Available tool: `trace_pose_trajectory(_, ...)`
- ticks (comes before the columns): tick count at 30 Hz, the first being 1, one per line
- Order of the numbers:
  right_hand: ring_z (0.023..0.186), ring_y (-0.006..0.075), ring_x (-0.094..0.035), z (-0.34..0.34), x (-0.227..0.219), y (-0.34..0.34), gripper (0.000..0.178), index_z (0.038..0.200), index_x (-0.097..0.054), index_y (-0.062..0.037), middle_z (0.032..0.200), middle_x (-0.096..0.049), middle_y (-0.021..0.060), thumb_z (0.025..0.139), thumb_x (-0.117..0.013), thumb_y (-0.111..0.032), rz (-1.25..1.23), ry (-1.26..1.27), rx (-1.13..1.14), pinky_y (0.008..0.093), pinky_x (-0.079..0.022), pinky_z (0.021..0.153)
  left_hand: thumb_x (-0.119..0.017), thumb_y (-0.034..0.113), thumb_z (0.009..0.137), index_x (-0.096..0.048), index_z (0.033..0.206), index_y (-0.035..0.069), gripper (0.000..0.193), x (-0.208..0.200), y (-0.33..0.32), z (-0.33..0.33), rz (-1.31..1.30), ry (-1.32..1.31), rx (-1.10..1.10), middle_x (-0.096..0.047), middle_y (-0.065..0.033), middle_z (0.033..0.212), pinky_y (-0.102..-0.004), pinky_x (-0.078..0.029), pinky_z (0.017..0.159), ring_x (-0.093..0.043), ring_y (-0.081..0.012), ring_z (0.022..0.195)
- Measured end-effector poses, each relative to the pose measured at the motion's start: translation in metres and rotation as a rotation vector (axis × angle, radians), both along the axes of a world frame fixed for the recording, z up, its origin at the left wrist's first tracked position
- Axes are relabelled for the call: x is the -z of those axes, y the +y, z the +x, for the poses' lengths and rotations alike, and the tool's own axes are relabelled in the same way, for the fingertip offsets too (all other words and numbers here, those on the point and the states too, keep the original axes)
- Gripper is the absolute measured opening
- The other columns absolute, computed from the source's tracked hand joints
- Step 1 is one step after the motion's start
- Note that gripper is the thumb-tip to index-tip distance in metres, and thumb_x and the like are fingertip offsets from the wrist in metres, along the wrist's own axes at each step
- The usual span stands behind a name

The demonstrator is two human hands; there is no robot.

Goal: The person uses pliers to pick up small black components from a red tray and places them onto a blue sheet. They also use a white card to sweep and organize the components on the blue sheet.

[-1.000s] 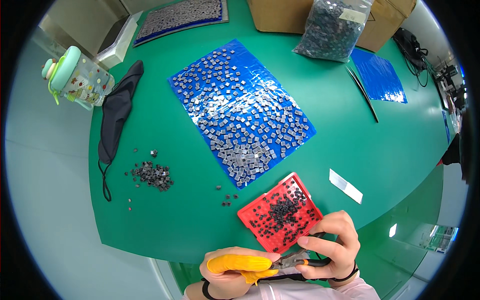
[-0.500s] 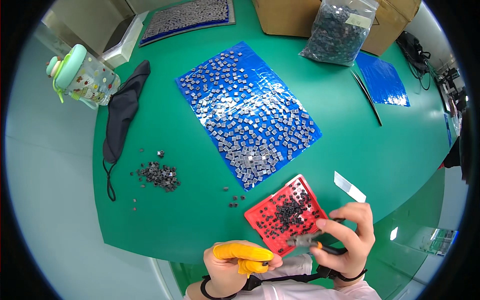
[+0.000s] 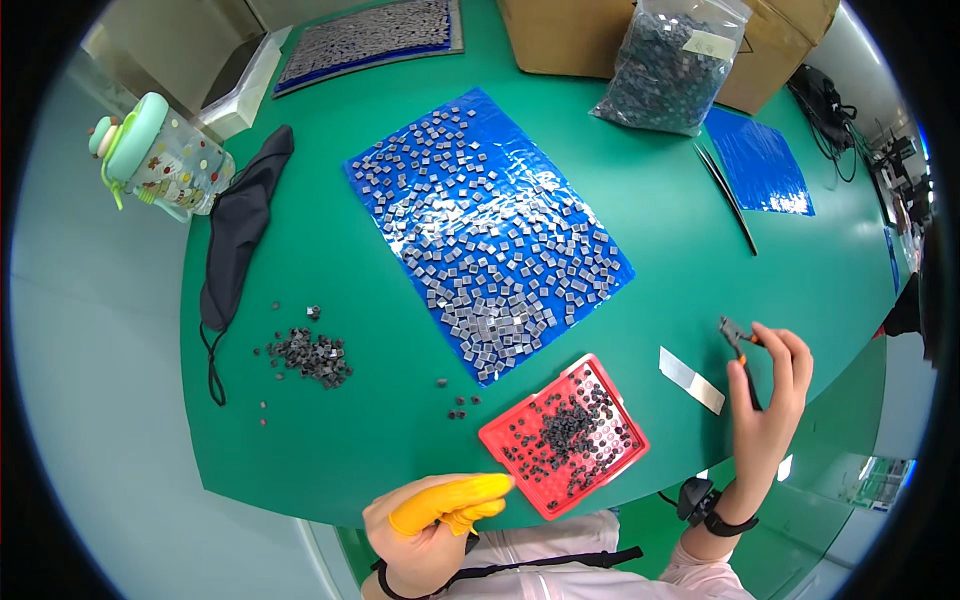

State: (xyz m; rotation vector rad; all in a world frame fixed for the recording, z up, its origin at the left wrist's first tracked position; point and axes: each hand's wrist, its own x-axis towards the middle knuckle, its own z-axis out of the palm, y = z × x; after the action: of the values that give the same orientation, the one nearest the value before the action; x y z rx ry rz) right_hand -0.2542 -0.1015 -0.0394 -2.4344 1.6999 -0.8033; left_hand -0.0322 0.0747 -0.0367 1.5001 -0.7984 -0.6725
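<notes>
My right hand point(image 3: 772, 400) holds a pair of small pliers point(image 3: 738, 345) with dark and orange handles, above the green table at the right. The jaws point away from me, and nothing shows between them. My left hand point(image 3: 432, 522) wears yellow finger covers point(image 3: 450, 500) and is at the table's near edge. Its fingers are pressed together; whatever they may pinch is hidden. Just right of it is a red tray point(image 3: 512, 428), holding many small black parts point(image 3: 570, 430) heaped in the middle and scattered round.
A blue sheet point(image 3: 520, 130) covered with small grey square pieces lies mid-table. Leftward are a dark pile of parts point(image 3: 312, 358), a black cloth point(image 3: 240, 225) and a bottle point(image 3: 165, 160). Tweezers point(image 3: 728, 200), a white strip point(image 3: 690, 380), a bag of parts point(image 3: 672, 70) and cartons point(image 3: 560, 40) are rightward.
My right hand has moved away from the tray to the right with the pliers. My left hand has shifted left; the small dark piece at its fingertips no longer shows.
</notes>
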Motion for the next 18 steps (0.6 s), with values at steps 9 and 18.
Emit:
trace_pose_trajectory(9, 0.116, 0.0348, -0.048, 0.013, -0.007, 0.008, 0.048, 0.118, -0.062, -0.0109, 0.12, -0.055, 0.0106, 0.074, -0.076, -0.025, -0.205, 0.086, -0.033, 0.0501, -0.036, 0.099, -0.066, -0.007, 0.081, -0.068, 0.089, -0.008, 0.009, 0.016, 0.004, -0.009, -0.049, 0.259, 0.163, -0.069, -0.0138, 0.086, -0.0252, -0.053, 0.067, -0.067, -0.019, 0.075)
trace_pose_trajectory(18, 0.082, 0.0192, -0.061, 0.07, -0.021, 0.06, 0.024, 0.088, -0.072, -0.0136, 0.085, -0.066, -0.0017, 0.065, -0.081, -0.014, 0.076, -0.265, -0.881, 0.0298, -0.046, 0.063, -0.068, -0.006, 0.08, -0.069, 0.089, -0.005, 0.009, 0.014, 0.006, -0.014, -0.02, 0.05, 0.117, -0.07, -0.0117, 0.085, -0.0246, -0.053, 0.065, -0.067, -0.017, 0.072)
